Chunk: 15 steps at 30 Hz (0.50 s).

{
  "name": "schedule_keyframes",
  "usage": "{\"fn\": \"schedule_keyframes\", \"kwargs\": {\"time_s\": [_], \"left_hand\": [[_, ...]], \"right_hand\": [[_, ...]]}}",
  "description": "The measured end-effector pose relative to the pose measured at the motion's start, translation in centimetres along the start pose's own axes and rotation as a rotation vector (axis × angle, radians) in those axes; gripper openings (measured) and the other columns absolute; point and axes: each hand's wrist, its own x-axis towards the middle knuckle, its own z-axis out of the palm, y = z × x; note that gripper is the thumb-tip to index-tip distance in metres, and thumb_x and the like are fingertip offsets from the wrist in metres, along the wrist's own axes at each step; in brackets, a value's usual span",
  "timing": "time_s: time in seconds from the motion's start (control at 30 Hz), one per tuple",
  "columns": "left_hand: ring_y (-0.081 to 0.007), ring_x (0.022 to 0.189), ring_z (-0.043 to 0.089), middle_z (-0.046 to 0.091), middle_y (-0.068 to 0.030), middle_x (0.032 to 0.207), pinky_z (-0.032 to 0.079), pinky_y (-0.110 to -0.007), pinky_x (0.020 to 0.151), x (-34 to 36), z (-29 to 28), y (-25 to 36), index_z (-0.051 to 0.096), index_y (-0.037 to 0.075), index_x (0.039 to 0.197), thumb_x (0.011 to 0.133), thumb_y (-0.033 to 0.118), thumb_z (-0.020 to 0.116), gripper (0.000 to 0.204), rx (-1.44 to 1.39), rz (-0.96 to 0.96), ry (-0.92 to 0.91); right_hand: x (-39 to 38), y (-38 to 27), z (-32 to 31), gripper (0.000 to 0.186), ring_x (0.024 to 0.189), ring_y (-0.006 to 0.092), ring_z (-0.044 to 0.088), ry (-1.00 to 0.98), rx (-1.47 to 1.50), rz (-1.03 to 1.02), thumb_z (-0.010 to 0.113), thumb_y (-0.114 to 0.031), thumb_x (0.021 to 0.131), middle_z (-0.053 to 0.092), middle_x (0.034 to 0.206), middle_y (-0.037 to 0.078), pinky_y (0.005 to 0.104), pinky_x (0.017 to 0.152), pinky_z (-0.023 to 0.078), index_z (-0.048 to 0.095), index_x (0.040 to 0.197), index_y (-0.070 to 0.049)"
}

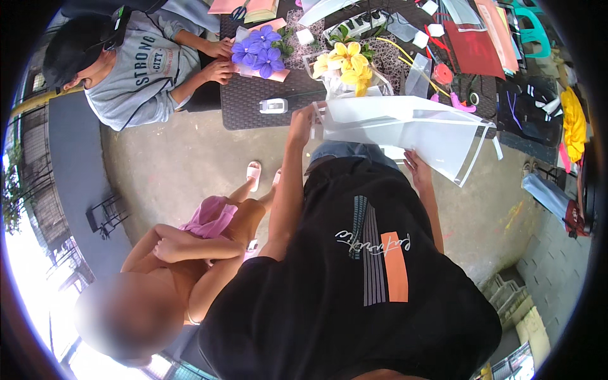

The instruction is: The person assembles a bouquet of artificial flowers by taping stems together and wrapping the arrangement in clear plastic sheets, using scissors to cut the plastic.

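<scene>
"Sheet [380, 119]: located where?"

"Held out over the near edge of the table [244, 120], just on the body side of the yellow flowers [350, 57]. Translucent white, with an opaque white border. Folded in places, with the right end slanting down beyond the table edge."

"Step in hand?"

"Judged from the hold: spreading and orienting the sheet. Not yet laid flat, and not yet set around anything."

"State of the grip?"

"Left hand [302, 125]: closed on the left edge of the sheet. Right hand [418, 170]: just beside the lower edge, with some fingers apart. Cannot tell from this view whether clamped on the sheet, merely touching or clear of it."

"Pose of the arms?"

"Left forearm [286, 196]: reaching well forward, nearly straight, with the hand at the table edge. Right forearm [432, 212]: reaching less far, close to the body, with fingers pointing forward and slightly left. Hands well apart, with most of the sheet between and ahead."

"Next move: calls for what?"

"In judgement: maintain the left hold. Secure the lower edge with the right fingertips. Level the slanting end and align the border. Keep clear of the pink glue gun [462, 103] near the right end. Apply light tension only; likely thin and easily creased."
</scene>
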Motion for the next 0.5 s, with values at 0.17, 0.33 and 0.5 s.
{"fn": "schedule_keyframes", "kwargs": {"time_s": [0.17,0.33,0.5], "left_hand": [[-0.0183,0.093,0.066,0.073,-0.0117,0.104,0.052,-0.033,0.082,1.0,-0.3,0.1,0.073,-0.004,0.116,0.094,0.012,0.057,0.032,0.139,-0.032,-0.041],[-0.017,0.096,0.066,0.073,-0.0091,0.11,0.051,-0.031,0.085,2.2,0.1,0.0,0.074,-0.002,0.112,0.09,0.005,0.062,0.026,0.291,0.044,-0.145],[-0.0159,0.094,0.067,0.074,-0.0112,0.109,0.053,-0.03,0.081,4.2,-0.6,-2.4,0.071,-0.002,0.09,0.085,0.001,0.064,0.009,0.283,0.128,0.098]], "right_hand": [[0.3,0.7,-0.6,0.046,0.122,0.0281,0.062,0.035,0.011,-0.007,0.069,-0.023,0.097,0.065,0.129,0.016,0.0442,0.104,0.051,0.055,0.133,0.002],[1.4,1.0,-2.4,0.045,0.125,0.0278,0.061,0.022,0.069,-0.007,0.067,-0.021,0.098,0.063,0.132,0.016,0.0444,0.105,0.051,0.053,0.135,0.003],[2.7,-0.5,-3.9,0.046,0.127,0.0271,0.06,-0.009,0.037,-0.041,0.066,-0.021,0.099,0.062,0.133,0.017,0.0434,0.106,0.051,0.052,0.135,0.005]]}}
